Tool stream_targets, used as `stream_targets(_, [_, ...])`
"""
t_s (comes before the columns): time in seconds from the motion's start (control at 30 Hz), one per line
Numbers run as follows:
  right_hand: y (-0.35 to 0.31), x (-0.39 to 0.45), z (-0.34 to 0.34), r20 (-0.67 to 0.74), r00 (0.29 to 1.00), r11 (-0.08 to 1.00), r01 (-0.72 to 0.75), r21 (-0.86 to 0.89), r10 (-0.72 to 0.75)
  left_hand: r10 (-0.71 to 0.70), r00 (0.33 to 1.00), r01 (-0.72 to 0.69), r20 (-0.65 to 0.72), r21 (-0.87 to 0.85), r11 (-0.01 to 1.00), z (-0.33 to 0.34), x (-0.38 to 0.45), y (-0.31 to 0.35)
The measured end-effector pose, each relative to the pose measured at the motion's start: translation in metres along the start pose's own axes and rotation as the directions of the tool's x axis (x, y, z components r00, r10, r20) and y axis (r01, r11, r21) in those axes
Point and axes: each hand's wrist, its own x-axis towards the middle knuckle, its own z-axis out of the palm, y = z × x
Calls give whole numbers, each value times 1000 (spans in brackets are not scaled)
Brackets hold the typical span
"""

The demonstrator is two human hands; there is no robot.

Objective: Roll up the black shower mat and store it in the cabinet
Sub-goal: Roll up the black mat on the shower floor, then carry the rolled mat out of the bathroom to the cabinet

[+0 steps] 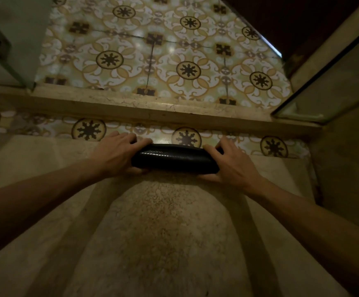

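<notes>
The black shower mat [174,158] is a tight glossy roll lying crosswise on the beige stone shower floor [157,221], close to the patterned tile strip. My left hand [116,154] grips the roll's left end, fingers curled over its top. My right hand [232,162] grips the right end the same way. Both ends of the roll are hidden under my hands. No cabinet is in view.
A raised stone curb [131,106] runs across just beyond the roll. Past it lies patterned floor tile [152,50]. A glass panel [13,43] stands at the left and a glass door [328,82] angles in at the right. Dark wood [292,20] shows at top right.
</notes>
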Motion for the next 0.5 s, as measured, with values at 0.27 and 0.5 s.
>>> stream_targets(0.27, [-19, -34, -136, 18, 1000, 996, 23, 82, -24, 47, 998, -44, 43, -58, 997, -129, -44, 4])
stream_targets(0.5, [-59, -71, -340, 33, 999, 986, -31, 165, 26, 83, 994, -76, 67, -99, 992, -338, -110, -8])
